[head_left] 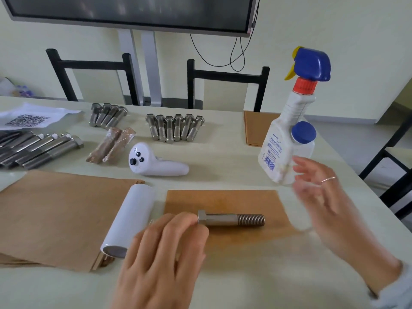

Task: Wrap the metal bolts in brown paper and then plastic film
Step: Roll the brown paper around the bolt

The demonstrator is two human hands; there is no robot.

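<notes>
A metal bolt [231, 219] lies across a small sheet of brown paper [223, 201], head to the left, thread to the right. My left hand [162, 257] rests flat on the table with its fingertips against the bolt's hex head. My right hand [330, 208] hovers blurred over the paper's right edge, fingers loosely spread and holding nothing, just below a spray bottle [289, 134]. A white roll of plastic film [129, 219] lies left of the paper. Two wrapped bolts [111, 144] lie further back.
A stack of brown paper sheets [55, 215] covers the left front. Rows of bare bolts sit at the back middle [175, 128], back left [108, 114] and far left [38, 150]. A white controller [156, 162] lies mid-table. More brown paper [256, 128] sits behind the bottle.
</notes>
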